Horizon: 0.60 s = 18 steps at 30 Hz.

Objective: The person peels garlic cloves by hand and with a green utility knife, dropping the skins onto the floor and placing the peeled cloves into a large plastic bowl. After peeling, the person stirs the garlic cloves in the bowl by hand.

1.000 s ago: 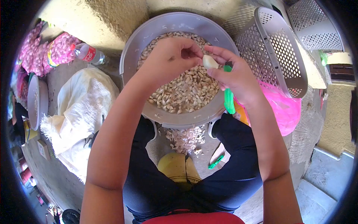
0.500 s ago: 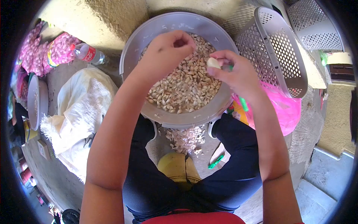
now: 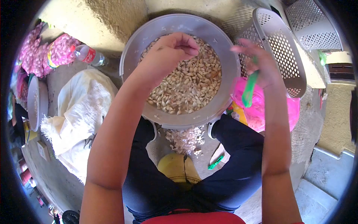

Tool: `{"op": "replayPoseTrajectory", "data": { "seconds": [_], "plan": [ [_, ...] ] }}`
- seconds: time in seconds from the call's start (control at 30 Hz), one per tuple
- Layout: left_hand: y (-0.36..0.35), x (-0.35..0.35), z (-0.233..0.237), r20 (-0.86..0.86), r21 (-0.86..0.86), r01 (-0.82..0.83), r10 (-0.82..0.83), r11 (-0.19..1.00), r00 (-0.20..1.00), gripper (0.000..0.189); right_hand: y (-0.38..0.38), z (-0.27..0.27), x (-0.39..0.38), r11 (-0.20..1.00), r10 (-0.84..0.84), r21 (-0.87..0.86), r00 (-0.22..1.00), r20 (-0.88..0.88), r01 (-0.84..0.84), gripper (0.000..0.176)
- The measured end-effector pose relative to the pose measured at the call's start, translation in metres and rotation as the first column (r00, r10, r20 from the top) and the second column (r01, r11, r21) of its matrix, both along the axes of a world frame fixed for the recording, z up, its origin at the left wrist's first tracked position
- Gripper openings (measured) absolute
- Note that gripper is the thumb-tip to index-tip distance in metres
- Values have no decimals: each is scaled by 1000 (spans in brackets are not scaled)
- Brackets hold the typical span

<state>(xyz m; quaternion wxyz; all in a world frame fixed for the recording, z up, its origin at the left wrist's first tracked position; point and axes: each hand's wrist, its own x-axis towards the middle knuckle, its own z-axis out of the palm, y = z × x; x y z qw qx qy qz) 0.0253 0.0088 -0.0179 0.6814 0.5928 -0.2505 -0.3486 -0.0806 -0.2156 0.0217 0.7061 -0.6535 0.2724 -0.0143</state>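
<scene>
A wide grey basin (image 3: 128, 48) holds many garlic cloves (image 3: 186, 86) lying in water. Above its upper part is my left hand (image 3: 171, 48), fingers curled together; anything between them is hidden. My right hand (image 3: 261, 63) is beyond the basin's right rim, blurred by motion, in front of the perforated basket. A green-handled knife (image 3: 250, 89) is held in it, the handle hanging down below the palm and the blade not visible. The thumb and forefinger of that hand are spread apart, with no clove showing there.
At the right stand a grey perforated basket (image 3: 287, 48) and a pink plastic bag (image 3: 257, 108). A white sack (image 3: 82, 108) and a cola bottle (image 3: 89, 55) lie left. Garlic peelings (image 3: 184, 140), a yellow container (image 3: 177, 166) and a green cutter (image 3: 216, 162) are between my legs.
My right hand has moved right, from over the basin toward the basket. The pale peeled clove that was at its fingertips no longer shows. My left hand has shifted slightly right.
</scene>
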Motion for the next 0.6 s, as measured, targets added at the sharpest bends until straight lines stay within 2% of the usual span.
{"op": "replayPoseTrajectory", "data": {
  "seconds": [0.07, 0.17, 0.2, 0.3, 0.4, 0.5, 0.6],
  "plan": [
    [-4, -4, 0, 23, -26, 47, -46, 999, 999, 19, 38, -10, 3, 967, 230, 107, 973, 25, -232, 39],
    [-6, -7, -2, 18, -10, 93, -93, 996, 996, 25, 74, -13, 7, 958, 279, 75, 960, -20, -277, 36],
    [-6, -7, -3, 9, 5, 104, -104, 995, 994, 29, 72, -16, 8, 961, 263, 99, 964, -28, -259, 35],
    [-10, -16, -6, -46, -140, 85, -92, 986, 995, 40, 69, -25, 10, 967, 210, 161, 976, -59, -198, 30],
    [-11, -20, -9, -40, -166, 112, -120, 980, 992, 46, 74, -28, 8, 976, 148, 171, 986, -81, -133, 24],
    [-15, -23, -10, -26, -198, 88, -95, 976, 995, 44, 74, -34, 8, 983, 82, 169, 994, -72, -69, 20],
    [-15, -22, -13, 191, -82, 124, -106, 989, 976, 43, 73, -35, 8, 971, 69, 236, 992, -102, -43, 16]
  ]
}}
